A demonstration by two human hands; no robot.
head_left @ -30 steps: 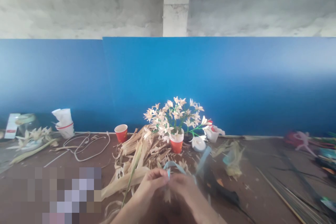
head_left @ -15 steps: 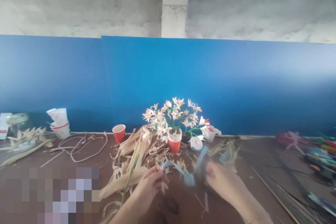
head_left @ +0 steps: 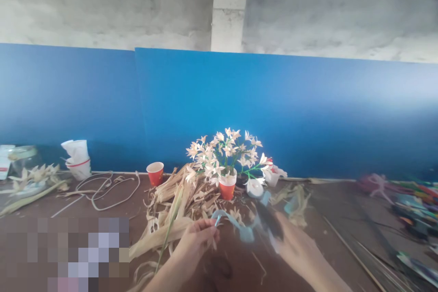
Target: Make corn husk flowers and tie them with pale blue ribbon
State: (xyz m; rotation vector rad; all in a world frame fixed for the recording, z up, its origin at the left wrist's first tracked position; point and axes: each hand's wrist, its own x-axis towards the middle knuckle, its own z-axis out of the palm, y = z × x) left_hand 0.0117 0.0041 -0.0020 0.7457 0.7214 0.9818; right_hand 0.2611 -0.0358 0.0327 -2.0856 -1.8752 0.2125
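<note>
In the head view, my left hand [head_left: 200, 239] is closed in a pinch at the lower middle, above the brown table. Its fingertips hold one end of a light-blue strip of tape [head_left: 228, 216]. A small pale petal-like piece [head_left: 215, 242] hangs just under those fingers. Rightward the strip runs to a wider light-blue piece [head_left: 246, 233], beside my right hand [head_left: 296, 242]. That hand is smeared by motion, with a dark blurred shape [head_left: 272, 223] at its fingers that I cannot make out. Pale husk flowers on green stems [head_left: 227, 150] stand in a red-and-white paper cup [head_left: 227, 190] behind both hands.
Dried husks [head_left: 178, 191] lie heaped left of the flowers, near another red paper cup [head_left: 155, 174]. A white cord [head_left: 116, 191] loops on the table at the left. Thin sticks [head_left: 356, 248] lie at the right, by colourful clutter [head_left: 415, 205]. A blue partition [head_left: 219, 96] stands behind.
My right hand has shifted slightly, and the dark shape at its fingers shows more. The light-blue strip's right part has dropped. My left hand keeps its pinch and moves slightly right.
</note>
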